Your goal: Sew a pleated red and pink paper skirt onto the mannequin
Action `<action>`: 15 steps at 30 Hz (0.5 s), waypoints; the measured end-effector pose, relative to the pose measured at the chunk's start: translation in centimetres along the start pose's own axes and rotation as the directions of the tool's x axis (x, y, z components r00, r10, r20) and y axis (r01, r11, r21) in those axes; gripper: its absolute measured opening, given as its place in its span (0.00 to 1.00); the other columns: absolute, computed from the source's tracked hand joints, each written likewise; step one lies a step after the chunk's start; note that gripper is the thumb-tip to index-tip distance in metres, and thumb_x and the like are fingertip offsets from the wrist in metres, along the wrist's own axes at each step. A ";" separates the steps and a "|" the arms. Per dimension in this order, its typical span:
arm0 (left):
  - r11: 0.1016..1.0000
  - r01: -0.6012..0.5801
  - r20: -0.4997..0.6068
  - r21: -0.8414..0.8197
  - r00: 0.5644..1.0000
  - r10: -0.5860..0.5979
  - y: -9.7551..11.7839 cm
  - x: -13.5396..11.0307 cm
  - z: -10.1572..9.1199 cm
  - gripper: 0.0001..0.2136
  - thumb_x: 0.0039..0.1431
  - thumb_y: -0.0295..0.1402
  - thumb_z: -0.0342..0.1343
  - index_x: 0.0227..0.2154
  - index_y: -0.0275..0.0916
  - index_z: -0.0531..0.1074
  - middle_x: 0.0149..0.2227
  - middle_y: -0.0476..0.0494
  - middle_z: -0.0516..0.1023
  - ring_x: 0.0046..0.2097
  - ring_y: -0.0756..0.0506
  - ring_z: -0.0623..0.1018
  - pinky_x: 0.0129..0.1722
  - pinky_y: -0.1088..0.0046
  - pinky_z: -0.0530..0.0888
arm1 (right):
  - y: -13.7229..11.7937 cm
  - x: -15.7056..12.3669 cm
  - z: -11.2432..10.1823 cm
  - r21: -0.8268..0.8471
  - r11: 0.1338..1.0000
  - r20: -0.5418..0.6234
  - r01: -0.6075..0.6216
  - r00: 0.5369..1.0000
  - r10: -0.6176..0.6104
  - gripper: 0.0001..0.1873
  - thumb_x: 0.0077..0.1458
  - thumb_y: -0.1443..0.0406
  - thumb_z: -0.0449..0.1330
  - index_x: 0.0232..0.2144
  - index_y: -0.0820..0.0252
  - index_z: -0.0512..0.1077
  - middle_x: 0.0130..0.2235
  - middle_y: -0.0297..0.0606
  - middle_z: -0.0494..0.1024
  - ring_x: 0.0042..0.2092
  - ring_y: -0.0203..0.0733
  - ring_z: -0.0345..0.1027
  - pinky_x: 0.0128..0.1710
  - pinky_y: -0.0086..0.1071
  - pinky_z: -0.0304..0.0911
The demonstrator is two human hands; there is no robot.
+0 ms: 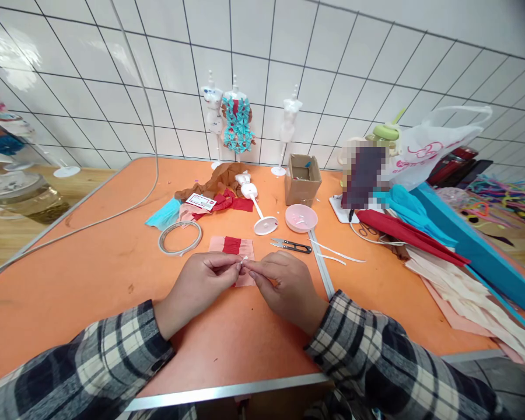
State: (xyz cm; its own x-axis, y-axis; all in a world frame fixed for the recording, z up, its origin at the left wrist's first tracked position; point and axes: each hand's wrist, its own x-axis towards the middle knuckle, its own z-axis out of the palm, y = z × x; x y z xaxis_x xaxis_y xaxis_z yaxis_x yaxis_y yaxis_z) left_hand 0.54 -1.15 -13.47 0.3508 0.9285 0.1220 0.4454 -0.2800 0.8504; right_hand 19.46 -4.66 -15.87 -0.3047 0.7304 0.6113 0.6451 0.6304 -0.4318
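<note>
My left hand [203,281] and my right hand [283,287] meet fingertip to fingertip over the orange table [114,268]. Both pinch a tiny white scrap [244,264] between them. Just beyond the fingers lies a pink paper piece with a red strip [232,245] across it. A roll of tape [179,238] rests to the left of it. Small black-handled snips [291,245] lie to the right. A white mini mannequin [254,204] lies tipped over behind them.
Three little mannequins [237,119] stand by the tiled wall, one dressed in teal and red. A cardboard box [303,178], pink lid [301,217], white strips [332,254], crepe paper rolls [424,230] and a plastic bag [424,146] crowd the right. A white cable [153,146] crosses the left.
</note>
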 end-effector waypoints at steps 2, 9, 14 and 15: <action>1.000 0.003 0.011 0.000 1.000 -0.003 -0.1 0.0 0.0 0.12 0.53 0.36 0.54 0.27 0.38 0.83 0.30 0.45 0.85 0.30 0.45 0.81 0.31 0.75 0.76 | 0.1 0.0 0.1 0.006 1.000 -0.009 -0.008 1.000 0.008 0.12 0.63 0.67 0.56 0.42 0.58 0.80 0.31 0.37 0.79 0.32 0.39 0.69 0.34 0.32 0.63; 0.998 0.053 0.056 -0.030 0.997 -0.051 -0.2 -0.1 0.2 0.11 0.52 0.36 0.55 0.27 0.39 0.83 0.29 0.46 0.85 0.30 0.45 0.81 0.28 0.76 0.74 | 0.4 -0.1 0.3 0.012 0.997 -0.015 -0.077 0.997 0.077 0.09 0.61 0.65 0.59 0.39 0.55 0.81 0.31 0.35 0.80 0.33 0.37 0.71 0.34 0.30 0.63; 0.995 0.086 0.053 0.054 0.995 -0.089 0.2 -0.5 0.3 0.11 0.50 0.37 0.56 0.23 0.38 0.81 0.24 0.45 0.83 0.26 0.47 0.78 0.25 0.77 0.70 | 0.1 0.0 0.2 -0.026 0.997 -0.026 -0.069 0.997 0.068 0.07 0.59 0.65 0.61 0.34 0.56 0.81 0.29 0.34 0.80 0.31 0.36 0.71 0.31 0.29 0.60; 0.994 0.083 0.044 0.073 0.995 -0.086 0.2 -0.6 0.3 0.11 0.50 0.37 0.56 0.22 0.38 0.81 0.23 0.46 0.82 0.25 0.47 0.77 0.24 0.77 0.69 | 0.1 0.0 0.1 -0.036 0.997 -0.024 -0.063 0.998 0.062 0.07 0.59 0.66 0.61 0.33 0.56 0.80 0.29 0.33 0.80 0.31 0.35 0.71 0.31 0.29 0.60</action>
State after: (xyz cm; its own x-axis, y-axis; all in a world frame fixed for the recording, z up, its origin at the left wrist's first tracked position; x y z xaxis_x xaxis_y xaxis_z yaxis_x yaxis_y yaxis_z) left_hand 0.69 -1.83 -13.49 0.3470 0.9375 0.0260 0.5318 -0.2195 0.8179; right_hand 19.42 -4.62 -15.98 -0.2469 0.7615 0.5993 0.6882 0.5732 -0.4449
